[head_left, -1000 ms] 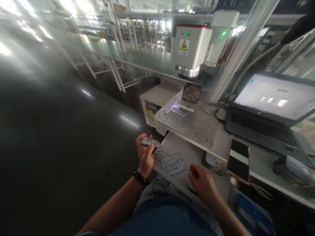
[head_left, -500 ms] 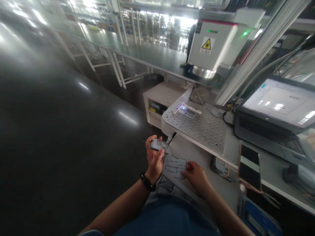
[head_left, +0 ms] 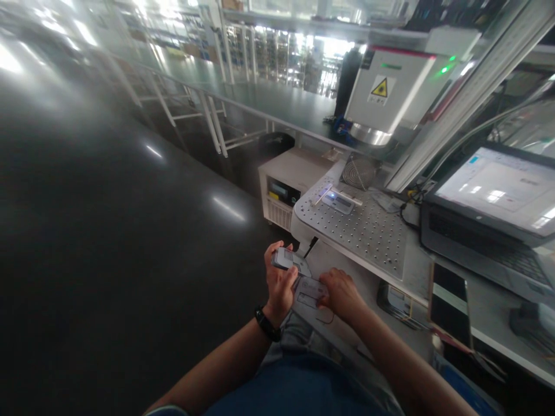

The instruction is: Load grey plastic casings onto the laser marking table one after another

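Note:
My left hand (head_left: 280,283) is closed around a small stack of grey rounded panels (head_left: 291,261), thumb across the top one. Just below, my right hand (head_left: 342,292) pinches the right edge of a flat grey panel (head_left: 309,289) with dark outlined cutouts. That panel's upper left side meets or lies close to my left thumb; whether it touches cannot be made out. A similar panel (head_left: 340,203) lies on the perforated metal plate (head_left: 368,237), against light strips that form a corner, with a bluish light spot on it.
Over the perforated plate hangs a laser-type machine head (head_left: 390,92) with a warning triangle. An open laptop (head_left: 489,202) stands on the right, a dark phone-like slab (head_left: 451,306) nearer me. More stacked panels (head_left: 399,300) sit beneath the plate's edge. A white cabinet (head_left: 281,185) stands behind.
The right hand has moved up and over the single panel's right side, which now tilts and shows less of its face. The left hand keeps its stack. The whole view has shifted slightly.

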### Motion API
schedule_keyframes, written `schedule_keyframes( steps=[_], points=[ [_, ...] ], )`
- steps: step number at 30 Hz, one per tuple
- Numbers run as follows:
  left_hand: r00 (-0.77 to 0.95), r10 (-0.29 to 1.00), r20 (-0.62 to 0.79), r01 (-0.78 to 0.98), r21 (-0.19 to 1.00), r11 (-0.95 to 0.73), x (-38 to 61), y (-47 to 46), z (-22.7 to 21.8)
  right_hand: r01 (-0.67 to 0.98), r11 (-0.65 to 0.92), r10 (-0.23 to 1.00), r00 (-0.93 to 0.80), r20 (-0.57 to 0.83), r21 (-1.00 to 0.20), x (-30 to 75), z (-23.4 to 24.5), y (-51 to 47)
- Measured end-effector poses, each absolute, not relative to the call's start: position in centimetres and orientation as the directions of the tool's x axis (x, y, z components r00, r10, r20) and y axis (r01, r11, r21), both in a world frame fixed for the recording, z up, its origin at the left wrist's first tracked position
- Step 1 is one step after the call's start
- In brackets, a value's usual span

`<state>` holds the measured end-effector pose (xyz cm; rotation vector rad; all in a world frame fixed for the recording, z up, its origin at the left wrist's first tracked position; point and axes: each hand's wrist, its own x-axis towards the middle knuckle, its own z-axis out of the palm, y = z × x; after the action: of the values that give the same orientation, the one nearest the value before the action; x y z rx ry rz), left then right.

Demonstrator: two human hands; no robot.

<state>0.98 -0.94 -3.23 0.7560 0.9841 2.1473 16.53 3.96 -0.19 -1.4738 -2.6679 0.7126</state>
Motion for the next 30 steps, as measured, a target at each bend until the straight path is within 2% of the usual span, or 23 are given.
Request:
schedule_keyframes(
  steps=[4, 9, 11, 13, 14, 16, 18, 20, 23, 27, 30],
  points=[
    [-0.623, 0.753, 0.213, -0.327, 0.803, -0.498, 0.9, -1.0, -3.1, 0.774, 0.324, 0.833, -0.506, -0.224, -0.545, 19.0, 1.2, 5.0],
    [-0.609, 0.767, 0.201, -0.356, 0.795, -0.491, 0.9, -1.0, -2.9, 0.641, -0.028, 0.863, -0.372, -0.343, -0.767, 21.8, 1.5, 4.3],
    [-0.615, 0.761, 0.205, -0.355, 0.791, -0.499, 1.0, -0.9, -2.9, 0.553, -0.17, 0.841, -0.35, -0.413, -0.816, 21.7, 1.0, 2.9],
    [-0.627, 0.749, 0.212, -0.345, 0.787, -0.512, 1.0, -0.8, -3.0, 0.55, -0.252, 0.768, -0.387, -0.51, -0.796, 21.4, 0.8, 1.3],
    [-0.633, 0.743, 0.215, -0.339, 0.787, -0.516, 1.0, -0.8, -3.0, 0.604, -0.224, 0.734, -0.412, -0.54, -0.765, 21.2, 0.9, 0.7],
    [-0.639, 0.739, 0.214, -0.332, 0.79, -0.515, 1.1, -0.7, -3.1, 0.751, -0.022, 0.73, -0.439, -0.524, -0.66, 21.2, 1.6, 0.1],
    [-0.639, 0.742, 0.204, -0.331, 0.798, -0.504, 1.1, -0.7, -3.2, 0.821, 0.227, 0.775, -0.478, -0.413, -0.524, 21.2, 2.5, 0.7],
    [-0.633, 0.751, 0.186, -0.334, 0.81, -0.483, 1.0, -0.8, -3.2, 0.819, 0.344, 0.804, -0.509, -0.307, -0.459, 21.0, 2.9, 2.2],
    [-0.623, 0.766, 0.159, -0.349, 0.82, -0.454, 1.0, -1.0, -2.9, 0.797, 0.39, 0.818, -0.53, -0.224, -0.461, 19.9, 2.3, 4.5],
    [-0.617, 0.776, 0.129, -0.38, 0.815, -0.438, 0.7, -1.4, -2.4, 0.828, 0.389, 0.844, -0.496, -0.204, -0.404, 18.6, 0.6, 5.7],
    [-0.624, 0.781, 0.018, -0.371, 0.873, -0.316, 0.0, -0.9, -3.6, 0.839, 0.395, 0.85, -0.488, -0.197, -0.376, 17.4, -1.3, 5.4]
  ],
)
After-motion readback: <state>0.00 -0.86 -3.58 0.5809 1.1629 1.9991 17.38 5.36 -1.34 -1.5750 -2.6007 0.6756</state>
